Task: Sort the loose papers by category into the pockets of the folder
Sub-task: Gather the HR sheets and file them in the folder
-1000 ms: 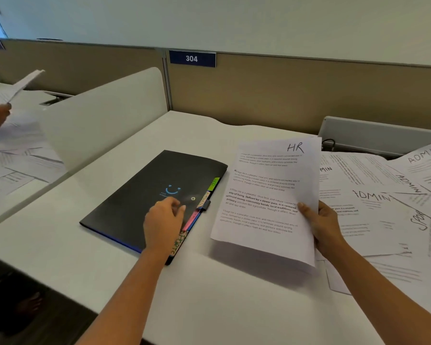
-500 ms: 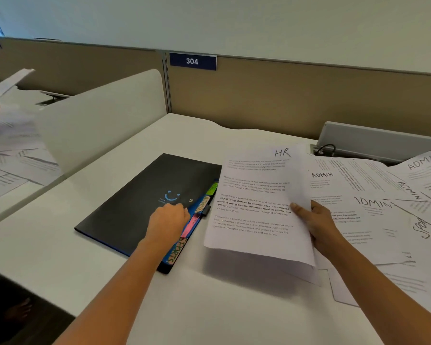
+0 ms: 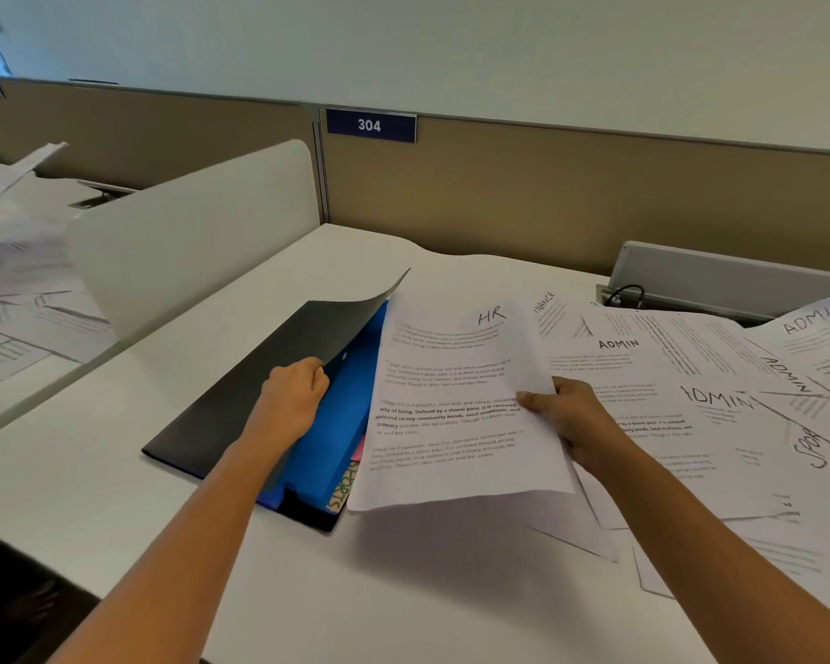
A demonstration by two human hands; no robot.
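A white desk (image 3: 403, 591) fills the lower frame. A black folder (image 3: 240, 404) lies on it at centre, and loose papers (image 3: 691, 376) spread overlapping across its right side.

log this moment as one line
left hand: grips raised folder cover | right hand: holds HR sheet | blue pockets: exposed | ADMIN sheets: loose on desk

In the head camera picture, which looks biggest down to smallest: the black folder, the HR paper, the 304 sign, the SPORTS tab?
1. black folder and HR paper: too alike to rank; the paper covers part of the folder.
2. 304 sign, though it is farther away.
3. SPORTS tab, smallest.
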